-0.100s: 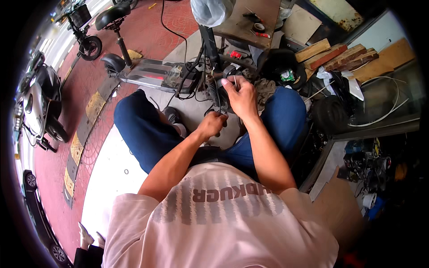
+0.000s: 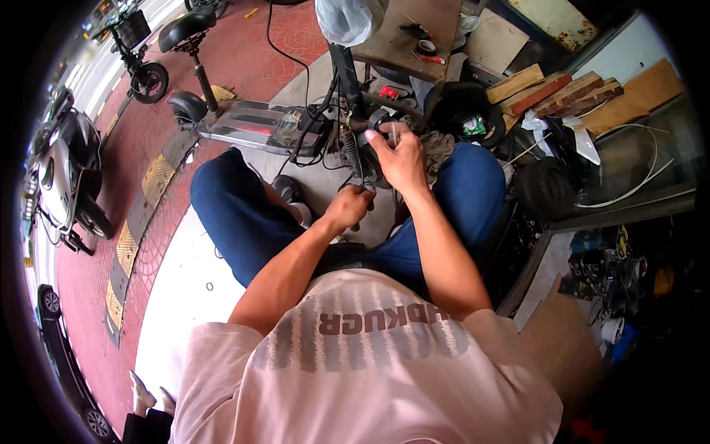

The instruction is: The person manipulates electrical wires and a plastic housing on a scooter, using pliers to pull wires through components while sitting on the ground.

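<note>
An electric scooter (image 2: 244, 126) stands in front of me, its upright stem (image 2: 346, 78) and front spring (image 2: 350, 148) close to my hands. My left hand (image 2: 349, 208) is closed low beside the spring, round a dark-handled tool (image 2: 362, 220) whose kind I cannot make out. My right hand (image 2: 401, 159) is beside the lower stem, thumb and fingers pinched together. A thin pale piece (image 2: 394, 135) shows blurred at its fingers; its kind is unclear. Black cables (image 2: 305, 140) hang between the deck and the stem.
A wooden table (image 2: 399, 48) with a tape roll (image 2: 427, 46) stands ahead. Wood blocks (image 2: 555, 92), a black bucket (image 2: 462, 111) and a loose tire (image 2: 546, 189) lie to the right. Parked scooters (image 2: 70, 166) and a striped curb ramp (image 2: 155, 181) are at the left.
The pale piece at my right fingers has shifted slightly and looks more blurred. My left hand stays almost where it was.
</note>
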